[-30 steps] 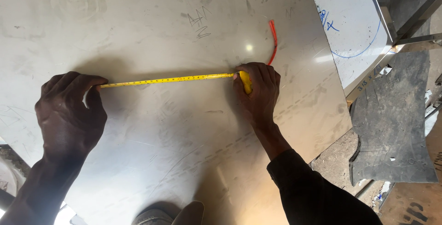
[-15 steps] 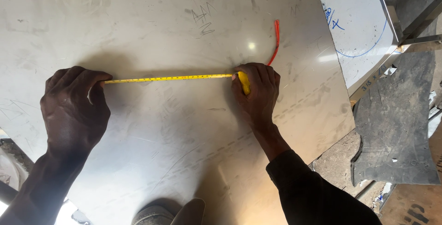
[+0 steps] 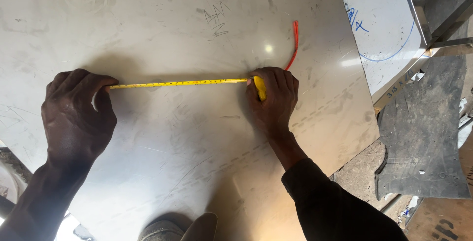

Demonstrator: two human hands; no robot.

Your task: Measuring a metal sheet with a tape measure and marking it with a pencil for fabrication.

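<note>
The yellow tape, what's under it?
Under the yellow tape lies the big grey metal sheet, scratched and shiny. The left hand pins the tape's end, and the right hand covers its yellow case, so the sheet beneath both hands is hidden.

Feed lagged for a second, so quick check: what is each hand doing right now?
Left hand: fingers curled, pinning the tape end to the metal sheet.
Right hand: closed on the yellow tape measure.

Tape measure [image 3: 180, 82] across steel sheet [image 3: 162, 19]
</note>
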